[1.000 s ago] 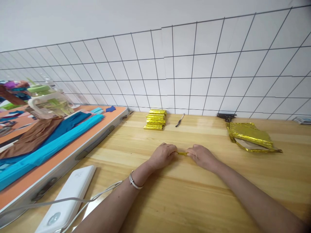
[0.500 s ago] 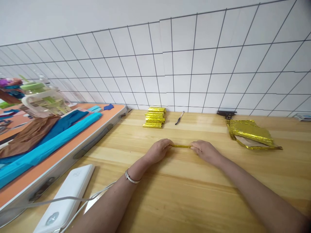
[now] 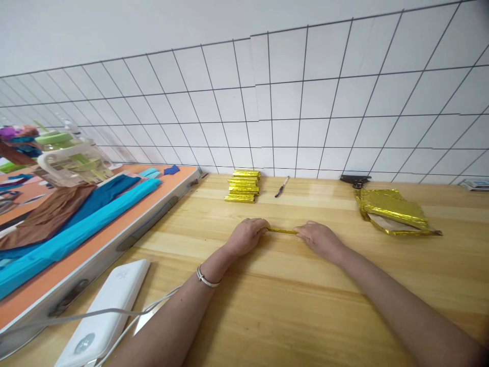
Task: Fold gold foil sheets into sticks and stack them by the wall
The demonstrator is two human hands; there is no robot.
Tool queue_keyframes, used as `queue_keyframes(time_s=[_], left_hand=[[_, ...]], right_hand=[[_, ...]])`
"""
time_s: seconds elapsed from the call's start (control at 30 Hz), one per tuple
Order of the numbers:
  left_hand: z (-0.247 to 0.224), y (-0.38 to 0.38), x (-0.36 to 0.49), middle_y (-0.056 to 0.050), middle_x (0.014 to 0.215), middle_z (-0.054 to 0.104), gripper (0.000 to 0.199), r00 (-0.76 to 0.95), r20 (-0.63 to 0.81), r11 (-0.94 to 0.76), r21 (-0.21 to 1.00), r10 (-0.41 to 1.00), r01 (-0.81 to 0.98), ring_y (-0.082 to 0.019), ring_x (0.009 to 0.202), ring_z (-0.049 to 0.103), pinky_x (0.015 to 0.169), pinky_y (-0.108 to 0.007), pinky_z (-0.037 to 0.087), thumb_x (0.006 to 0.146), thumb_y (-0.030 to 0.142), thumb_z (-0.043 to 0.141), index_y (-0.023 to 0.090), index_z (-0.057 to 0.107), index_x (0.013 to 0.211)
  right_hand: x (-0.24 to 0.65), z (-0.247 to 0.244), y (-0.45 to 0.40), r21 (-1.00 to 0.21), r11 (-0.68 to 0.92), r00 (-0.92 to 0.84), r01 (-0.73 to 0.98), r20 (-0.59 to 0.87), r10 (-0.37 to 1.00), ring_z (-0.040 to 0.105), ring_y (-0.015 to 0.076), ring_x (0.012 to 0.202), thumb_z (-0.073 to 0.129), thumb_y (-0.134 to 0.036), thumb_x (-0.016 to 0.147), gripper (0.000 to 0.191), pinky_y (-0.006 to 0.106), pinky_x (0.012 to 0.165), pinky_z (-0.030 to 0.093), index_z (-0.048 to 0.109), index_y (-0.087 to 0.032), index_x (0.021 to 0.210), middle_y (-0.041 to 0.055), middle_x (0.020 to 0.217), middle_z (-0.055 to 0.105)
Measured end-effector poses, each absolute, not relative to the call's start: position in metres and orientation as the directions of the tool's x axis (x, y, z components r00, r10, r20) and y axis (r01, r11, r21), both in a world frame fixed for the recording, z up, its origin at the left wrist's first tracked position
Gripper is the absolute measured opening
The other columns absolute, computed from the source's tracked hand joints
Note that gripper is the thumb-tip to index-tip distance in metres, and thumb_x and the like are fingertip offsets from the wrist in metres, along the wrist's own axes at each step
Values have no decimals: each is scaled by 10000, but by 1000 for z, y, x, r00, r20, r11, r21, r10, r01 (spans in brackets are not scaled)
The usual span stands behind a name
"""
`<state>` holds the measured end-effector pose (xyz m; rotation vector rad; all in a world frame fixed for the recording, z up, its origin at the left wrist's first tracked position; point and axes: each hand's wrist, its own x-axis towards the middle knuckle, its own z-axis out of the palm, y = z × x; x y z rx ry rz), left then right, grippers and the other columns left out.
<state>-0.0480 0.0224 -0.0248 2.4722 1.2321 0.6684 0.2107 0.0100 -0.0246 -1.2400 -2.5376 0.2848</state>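
Note:
A thin gold foil strip (image 3: 282, 231) stretches between my two hands, low over the wooden table (image 3: 275, 306). My left hand (image 3: 249, 236) is closed on its left end, and my right hand (image 3: 320, 240) pinches the right end. Behind my left hand lie several gold foil rolls (image 3: 243, 186) in a stacked row. A pen (image 3: 281, 187) rests to the right of the rolls. Farther right sits a folded gold foil packet (image 3: 395, 210) with a pale inside showing.
On the left, an orange board (image 3: 179, 181) carries blue and brown fabric (image 3: 49, 214) and a green-lidded jug (image 3: 72, 158). A white device (image 3: 107, 311) with cables lies near my left forearm. A black clip (image 3: 355, 180) stands by the tiled wall.
My right hand has shifted slightly left, and my left hand has moved slightly left too. Both still hold the foil strip.

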Motion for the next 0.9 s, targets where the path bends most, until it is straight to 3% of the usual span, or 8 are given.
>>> queue_keyframes(time_s=[0.1, 0.23, 0.33, 0.47, 0.63, 0.8, 0.9], left_hand=[[-18, 19, -47, -29, 827, 612, 228, 538, 192, -537, 583, 821, 610, -149, 778, 536, 726, -255, 417, 889, 303, 408, 175, 595, 917], [-5, 10, -42, -46, 813, 618, 444, 605, -27, -260, 887, 796, 382, -125, 689, 528, 645, -238, 424, 919, 455, 294, 129, 597, 935], [-1, 6, -38, -53, 766, 611, 472, 602, -135, -76, 947, 787, 312, -108, 622, 512, 578, -219, 398, 895, 499, 336, 107, 598, 866], [-9, 7, -35, 3, 631, 544, 374, 563, -187, -36, 932, 805, 360, -74, 526, 445, 502, -184, 332, 825, 474, 486, 117, 589, 786], [-18, 6, -25, 17, 634, 561, 238, 452, -45, -210, 842, 891, 497, -93, 569, 471, 537, -191, 362, 816, 354, 487, 147, 595, 769], [-12, -8, -10, -8, 775, 637, 177, 490, 153, -466, 632, 858, 619, -133, 717, 548, 666, -219, 401, 828, 240, 451, 183, 617, 805], [-7, -10, -10, -12, 793, 640, 175, 523, 174, -520, 564, 834, 641, -138, 735, 559, 669, -216, 403, 831, 208, 437, 183, 610, 815]], right_hand=[[213, -30, 12, -260, 673, -614, 692, 278, 739, 504, 187, 842, 325, -236, 934, 332, 306, 743, 410, 581, -214, 1144, 63, 807, 626], [214, -32, 10, -212, 722, -604, 659, 422, 676, 481, 181, 821, 300, -194, 940, 368, 315, 741, 408, 528, -230, 1227, 72, 824, 601], [213, -29, 7, -184, 744, -617, 643, 452, 644, 461, 184, 823, 305, -183, 939, 368, 322, 753, 397, 530, -236, 1226, 73, 837, 584], [209, -20, 4, -161, 773, -652, 614, 448, 612, 453, 189, 824, 335, -213, 935, 339, 327, 743, 391, 552, -242, 1193, 77, 855, 581], [201, -11, -3, -158, 769, -659, 619, 427, 619, 451, 233, 951, 453, -370, 889, 328, 378, 810, 355, 574, -211, 1149, 101, 963, 599], [189, -11, -11, -161, 726, -669, 669, 296, 682, 468, 200, 818, 372, -284, 924, 287, 337, 736, 336, 642, -188, 907, 75, 777, 623], [187, -12, -11, -190, 722, -674, 666, 262, 691, 466, 184, 754, 347, -279, 929, 322, 325, 718, 328, 631, -185, 809, 62, 718, 615]])
